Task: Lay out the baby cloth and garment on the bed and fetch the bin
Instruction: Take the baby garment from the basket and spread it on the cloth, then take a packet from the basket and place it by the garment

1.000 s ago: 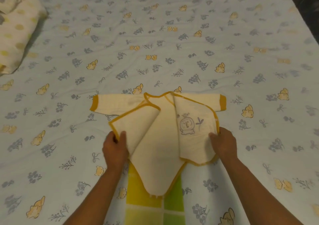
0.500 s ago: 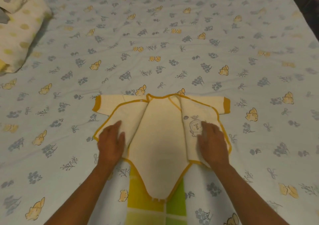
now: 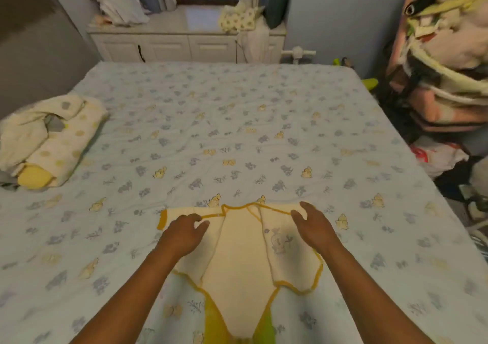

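We had the garment spread open on the bed over the cloth, left hand and right hand open, gripping nothing, palms down on its shoulders to flatten it.

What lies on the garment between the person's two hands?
In the head view, only the garment's plain cream middle panel lies between the left hand and right hand; nothing else rests there.

A home bedroom — patterned bed, white cabinets under a window, piled clothes.
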Demonstrator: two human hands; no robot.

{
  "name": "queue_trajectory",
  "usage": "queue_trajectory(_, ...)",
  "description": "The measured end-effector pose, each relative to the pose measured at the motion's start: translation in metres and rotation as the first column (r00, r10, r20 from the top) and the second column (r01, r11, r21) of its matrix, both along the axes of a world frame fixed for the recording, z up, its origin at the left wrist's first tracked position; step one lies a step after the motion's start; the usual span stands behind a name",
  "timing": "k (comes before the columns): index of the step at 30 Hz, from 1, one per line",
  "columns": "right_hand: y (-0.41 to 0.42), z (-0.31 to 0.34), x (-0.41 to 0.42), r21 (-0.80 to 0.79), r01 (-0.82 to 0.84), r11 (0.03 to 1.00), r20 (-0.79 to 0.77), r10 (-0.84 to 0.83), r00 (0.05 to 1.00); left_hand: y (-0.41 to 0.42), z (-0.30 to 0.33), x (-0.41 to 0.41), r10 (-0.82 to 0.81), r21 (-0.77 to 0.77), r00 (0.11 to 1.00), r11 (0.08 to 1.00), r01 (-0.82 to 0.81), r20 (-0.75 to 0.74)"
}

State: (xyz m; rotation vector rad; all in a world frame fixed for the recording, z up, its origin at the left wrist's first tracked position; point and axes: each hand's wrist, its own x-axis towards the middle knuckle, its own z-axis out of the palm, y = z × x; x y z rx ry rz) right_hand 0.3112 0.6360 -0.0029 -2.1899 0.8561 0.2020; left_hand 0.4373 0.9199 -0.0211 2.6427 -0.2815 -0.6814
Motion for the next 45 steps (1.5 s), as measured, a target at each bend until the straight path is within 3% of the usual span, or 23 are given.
queue_trajectory(9, 0.023, 0.333, -0.044, -0.126, -0.019, 0.992, 0.204, 0.044, 0.978, -0.037, 0.336, -0.027, -0.163, -0.103, 0.941, 0.974, 0.202, 0.298)
queue_trajectory(13, 0.022, 0.429, -0.099, -0.177, 0.059, 0.982, 0.263, -0.011, 0.965, -0.047, 0.443, -0.067, -0.214, -0.113, 0.893, 0.954, 0.279, 0.397)
queue_trajectory(17, 0.010, 0.488, -0.170, -0.239, 0.137, 0.961, 0.315, -0.056, 0.947, -0.070, 0.512, -0.121, -0.281, -0.106, 0.850, 0.926, 0.362, 0.445)
queue_trajectory(24, -0.049, 0.528, -0.310, -0.307, 0.293, 0.905, 0.384, -0.164, 0.909, -0.150, 0.561, -0.237, -0.374, -0.138, 0.796, 0.862, 0.488, 0.476)
queue_trajectory(34, -0.188, 0.532, -0.495, -0.326, 0.403, 0.855, 0.391, -0.266, 0.881, -0.310, 0.571, -0.396, -0.412, -0.134, 0.774, 0.838, 0.529, 0.482)
queue_trajectory(39, -0.271, 0.517, -0.541, -0.305, 0.397, 0.866, 0.363, -0.280, 0.889, -0.393, 0.563, -0.450, -0.432, -0.118, 0.770, 0.834, 0.539, 0.469)
queue_trajectory(45, -0.371, 0.488, -0.550, -0.313, 0.396, 0.863, 0.329, -0.293, 0.898, -0.500, 0.527, -0.457, -0.440, -0.100, 0.782, 0.842, 0.530, 0.442)
